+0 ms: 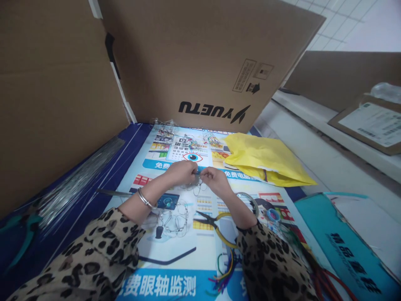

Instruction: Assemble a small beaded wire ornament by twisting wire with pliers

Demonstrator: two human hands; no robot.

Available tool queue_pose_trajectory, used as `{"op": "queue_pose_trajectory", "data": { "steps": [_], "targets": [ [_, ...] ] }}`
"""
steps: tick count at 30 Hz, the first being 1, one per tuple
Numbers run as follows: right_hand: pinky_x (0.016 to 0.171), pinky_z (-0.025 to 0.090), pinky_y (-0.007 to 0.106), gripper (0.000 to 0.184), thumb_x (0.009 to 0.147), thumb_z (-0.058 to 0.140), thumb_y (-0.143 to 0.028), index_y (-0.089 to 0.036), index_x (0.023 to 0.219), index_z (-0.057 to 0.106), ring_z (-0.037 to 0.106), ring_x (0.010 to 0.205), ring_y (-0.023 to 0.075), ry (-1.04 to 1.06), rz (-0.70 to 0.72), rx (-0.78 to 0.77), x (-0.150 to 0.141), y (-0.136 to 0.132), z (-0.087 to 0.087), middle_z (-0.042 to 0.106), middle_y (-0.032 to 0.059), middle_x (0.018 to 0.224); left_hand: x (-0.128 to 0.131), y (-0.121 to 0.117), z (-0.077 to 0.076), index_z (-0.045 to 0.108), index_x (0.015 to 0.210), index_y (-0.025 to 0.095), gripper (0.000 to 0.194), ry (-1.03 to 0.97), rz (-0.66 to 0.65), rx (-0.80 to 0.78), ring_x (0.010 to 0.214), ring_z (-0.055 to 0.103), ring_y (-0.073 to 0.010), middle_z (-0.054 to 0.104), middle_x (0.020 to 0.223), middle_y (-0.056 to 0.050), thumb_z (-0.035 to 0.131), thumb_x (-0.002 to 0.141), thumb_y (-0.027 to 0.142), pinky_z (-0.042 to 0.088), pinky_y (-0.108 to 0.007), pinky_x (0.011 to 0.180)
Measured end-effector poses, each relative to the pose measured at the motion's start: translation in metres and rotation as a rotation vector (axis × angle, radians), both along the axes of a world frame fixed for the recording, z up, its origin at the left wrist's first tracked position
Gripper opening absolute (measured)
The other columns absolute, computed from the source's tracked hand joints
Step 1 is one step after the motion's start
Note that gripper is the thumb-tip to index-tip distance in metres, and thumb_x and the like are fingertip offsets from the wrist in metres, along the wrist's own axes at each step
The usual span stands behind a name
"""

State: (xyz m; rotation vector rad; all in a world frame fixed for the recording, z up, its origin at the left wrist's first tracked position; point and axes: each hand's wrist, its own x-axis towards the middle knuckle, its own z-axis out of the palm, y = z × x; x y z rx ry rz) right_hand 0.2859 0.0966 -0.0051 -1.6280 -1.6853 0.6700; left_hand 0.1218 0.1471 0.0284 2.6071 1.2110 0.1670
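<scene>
Left hand (pixel 184 172) and right hand (pixel 216 181) nearly meet above the printed poster (pixel 175 259), fingers curled nearly closed, actual grip too fine to tell; thin wire loops (pixel 198 187) just wearer-side, about equally near both, long axis unclear.

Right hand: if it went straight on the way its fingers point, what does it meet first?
Most likely the left hand, just ahead of the right hand. Depth is unclear, and anything small between the fingertips is too fine to make out.
</scene>
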Motion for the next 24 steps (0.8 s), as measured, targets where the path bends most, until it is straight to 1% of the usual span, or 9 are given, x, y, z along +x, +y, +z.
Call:
{"op": "queue_pose_trajectory", "data": {
  "steps": [5, 10, 14, 18, 24],
  "targets": [
    [0.053, 0.036, 0.021, 0.009, 0.068, 0.054, -0.023, -0.02, 0.073, 0.061, 0.047, 0.054, 0.0103, 0.0, 0.009, 0.015, 0.0, 0.001, -0.003, 0.057, -0.0037, 0.062, -0.001, 0.003, -0.004, 0.06, 0.084, 0.023, 0.017, 0.004, -0.009, -0.033, 0.071, 0.059, -0.0192, 0.066, 0.08, -0.002, 0.05, 0.07, 0.021, 0.035, -0.024, 0.053],
    [0.051, 0.035, 0.021, 0.007, 0.067, 0.054, -0.022, -0.021, 0.07, 0.061, 0.047, 0.053, 0.0104, -0.006, 0.013, 0.019, 0.0, 0.001, -0.001, 0.056, -0.0038, 0.059, -0.002, 0.004, -0.005, 0.059, 0.088, 0.024, 0.021, 0.016, -0.037, -0.044, 0.074, 0.06, -0.0194, 0.066, 0.085, -0.002, 0.051, 0.069, 0.02, 0.038, -0.024, 0.056],
    [0.051, 0.034, 0.021, 0.007, 0.066, 0.053, -0.02, -0.021, 0.068, 0.06, 0.047, 0.053, 0.0106, -0.012, 0.013, 0.014, 0.0, 0.001, 0.0, 0.055, -0.0043, 0.057, 0.0, 0.0, -0.005, 0.059, 0.087, 0.022, 0.02, 0.031, -0.031, 0.01, 0.078, 0.061, -0.0234, 0.066, 0.084, -0.005, 0.05, 0.07, 0.018, 0.039, -0.027, 0.061],
    [0.05, 0.033, 0.021, 0.008, 0.065, 0.052, -0.018, -0.021, 0.065, 0.06, 0.046, 0.052, 0.0111, -0.015, 0.01, 0.005, 0.0, 0.002, -0.002, 0.052, -0.0048, 0.053, 0.006, -0.004, -0.007, 0.058, 0.091, 0.021, 0.022, 0.036, -0.019, 0.06, 0.081, 0.061, -0.0274, 0.065, 0.085, -0.009, 0.046, 0.074, 0.016, 0.04, -0.033, 0.067],
    [0.052, 0.034, 0.022, 0.008, 0.066, 0.051, -0.02, -0.021, 0.067, 0.059, 0.047, 0.054, 0.0113, 0.008, 0.005, 0.009, 0.0, 0.003, -0.003, 0.056, -0.004, 0.058, 0.008, 0.0, -0.009, 0.057, 0.09, 0.019, 0.021, 0.007, -0.005, 0.055, 0.079, 0.062, -0.029, 0.065, 0.084, -0.01, 0.048, 0.071, 0.016, 0.039, -0.032, 0.064]
  ]
}}
